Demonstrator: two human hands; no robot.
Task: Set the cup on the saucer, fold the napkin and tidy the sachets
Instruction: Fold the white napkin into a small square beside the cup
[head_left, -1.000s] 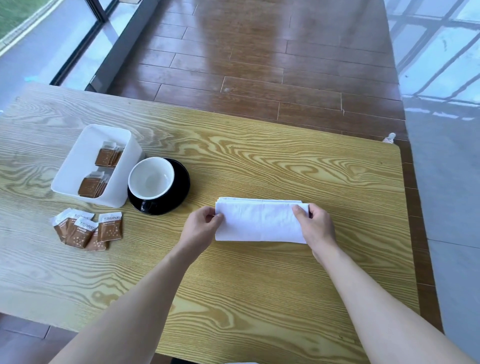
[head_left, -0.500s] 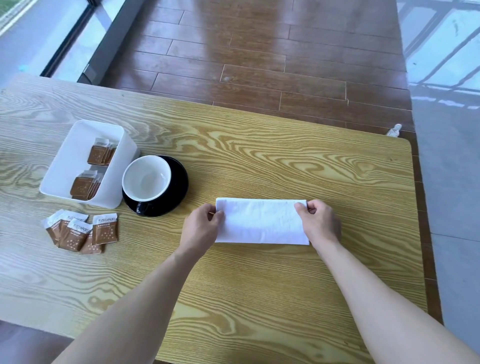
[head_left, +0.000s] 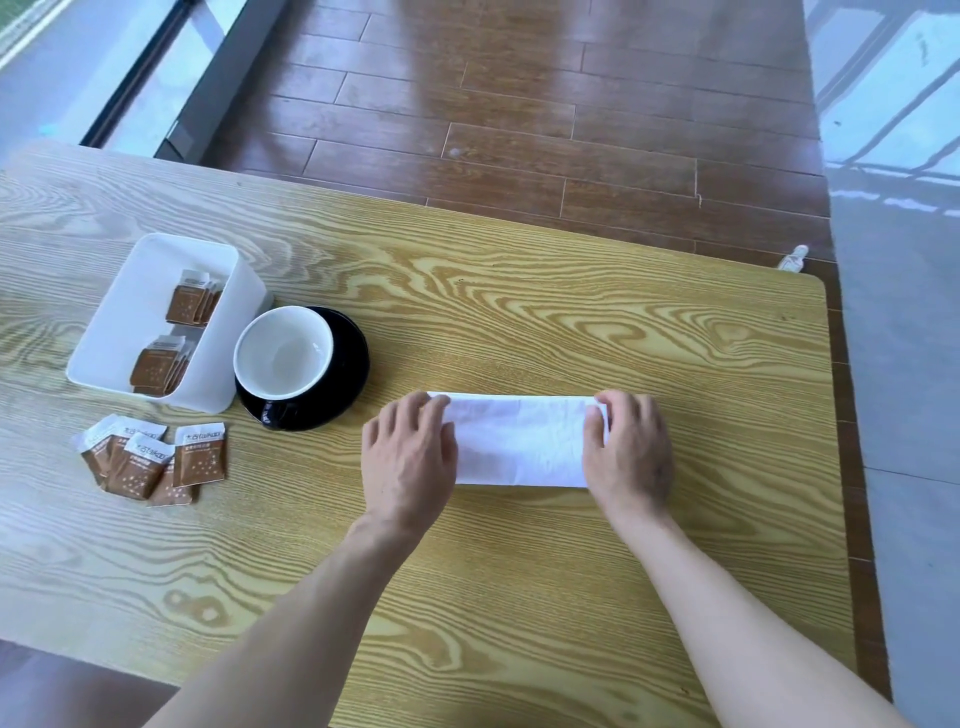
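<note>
A white napkin (head_left: 519, 441) lies folded into a long strip on the wooden table (head_left: 571, 322). My left hand (head_left: 408, 460) rests flat on its left end and my right hand (head_left: 628, 449) rests flat on its right end, fingers fairly straight. To the left, a black cup (head_left: 283, 358) with a white inside stands on a black saucer (head_left: 348, 353). Several brown sachets (head_left: 150, 460) lie loose on the table in front of a white box (head_left: 119, 317), which holds more brown sachets in two small stacks.
The white box touches the cup and saucer at the left of the table. The table's far edge and right edge border a brown plank floor (head_left: 519, 104). A glass wall runs along the far left.
Both hands went from pinching the napkin's ends to lying flat over them. The napkin's upper layer now lines up with the rest. The view has shifted slightly.
</note>
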